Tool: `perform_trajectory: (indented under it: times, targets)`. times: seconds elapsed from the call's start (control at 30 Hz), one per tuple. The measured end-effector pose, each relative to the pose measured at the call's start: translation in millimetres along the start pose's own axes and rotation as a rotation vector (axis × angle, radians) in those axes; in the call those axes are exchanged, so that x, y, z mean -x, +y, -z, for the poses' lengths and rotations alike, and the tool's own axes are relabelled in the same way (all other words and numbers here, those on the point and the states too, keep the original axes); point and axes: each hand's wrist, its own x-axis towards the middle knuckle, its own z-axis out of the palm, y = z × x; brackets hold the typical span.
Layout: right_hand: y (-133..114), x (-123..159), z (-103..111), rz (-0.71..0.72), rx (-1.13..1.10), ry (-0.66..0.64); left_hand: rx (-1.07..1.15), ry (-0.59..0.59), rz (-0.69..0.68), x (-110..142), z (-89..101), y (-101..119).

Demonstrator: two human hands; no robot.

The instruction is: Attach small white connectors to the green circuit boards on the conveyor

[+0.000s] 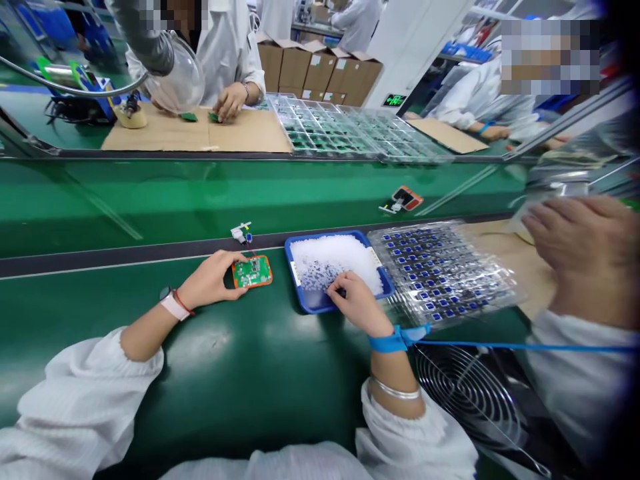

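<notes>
My left hand (214,279) grips the left side of a green circuit board in an orange frame (254,271), thumb below and fingers above. A thin wire runs from the board up to a small white connector piece (241,233). Over on the right, my right hand (356,299) reaches into a blue tray (311,309) of small white pieces (340,252). Its thumb and fingertips are pinched together low among the pieces; whatever lies between them is too small to make out. A blue wrist strap (393,341) circles my right wrist.
Right of the tray lies a clear blister tray (450,273) with rows of small blue parts. A fan (467,387) sits near my right forearm. A co-worker's hand (590,247) is at the right edge. Another orange-framed unit (407,198) rests beyond the dark strip.
</notes>
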Motion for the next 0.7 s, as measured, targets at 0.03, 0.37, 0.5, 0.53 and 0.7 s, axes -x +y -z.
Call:
perform_trajectory:
  times: [0.03,0.37,0.5,0.53,0.7]
  targets:
    - [1,0,-1,0.005,0.006,-0.002,0.007,-0.028,-0.019,6,-0.9,2]
    - [-33,-5,-5,0.217,-0.078,0.128,0.109,-0.086,-0.044,46,-0.4,23]
    - [-91,-8,-36,0.397,-0.323,0.051,0.276,0.099,0.013,34,-9.7,31]
    - [-102,-9,-46,0.410,-0.362,0.016,0.304,0.127,0.026,31,-11.9,32]
    - [-111,-16,-80,0.381,-0.462,-0.025,0.359,0.137,0.072,26,-15.8,32]
